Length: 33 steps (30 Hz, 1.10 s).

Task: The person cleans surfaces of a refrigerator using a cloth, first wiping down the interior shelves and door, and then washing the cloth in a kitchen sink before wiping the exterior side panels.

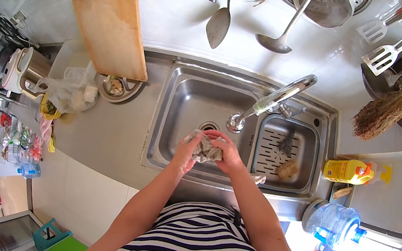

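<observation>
My left hand (186, 151) and my right hand (228, 155) are both closed around a crumpled grey cloth (208, 150). They hold it above the large basin of a stainless steel sink (206, 96), close to the drain (209, 126). Just beyond my right hand, the spray head of a chrome faucet (235, 123) points down into the basin. I cannot tell whether water is running. The fingers hide part of the cloth.
In the small basin, a drain basket (268, 153) holds a steel-wool scrubber (286, 142) and a tan scrubber (287, 169). A yellow detergent bottle (344, 171) lies to the right. A wooden cutting board (111, 29) leans at left beside a divided plate (120, 91). Utensils hang on the wall.
</observation>
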Tool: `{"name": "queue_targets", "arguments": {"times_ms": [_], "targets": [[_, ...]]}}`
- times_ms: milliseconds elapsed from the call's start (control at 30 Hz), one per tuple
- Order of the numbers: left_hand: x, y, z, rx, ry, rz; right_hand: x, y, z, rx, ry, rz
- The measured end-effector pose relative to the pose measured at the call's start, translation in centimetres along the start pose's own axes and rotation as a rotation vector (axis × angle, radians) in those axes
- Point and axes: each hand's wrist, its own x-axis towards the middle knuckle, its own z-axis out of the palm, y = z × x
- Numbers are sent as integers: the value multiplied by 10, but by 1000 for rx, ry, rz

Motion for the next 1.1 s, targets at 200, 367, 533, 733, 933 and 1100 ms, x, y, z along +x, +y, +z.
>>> {"name": "queue_targets", "arguments": {"times_ms": [200, 367, 533, 733, 933, 1100], "targets": [[20, 4, -23, -236, 156, 111, -3, 23, 3, -657, 254, -168], [14, -3, -39, -389, -235, -248, -30, 50, 72, -1564, 69, -810], [7, -12, 13, -325, 106, -225, 32, 23, 38, -1632, 459, -469], [38, -38, -62, -639, -572, -102, 8, 76, 65, -1569, 260, -760], [8, -3, 1, -277, 115, -275, 43, 29, 17, -1537, 434, -379], [1, 31, 8, 376, 40, 119, 39, 43, -25, -788, 456, -324]]}}
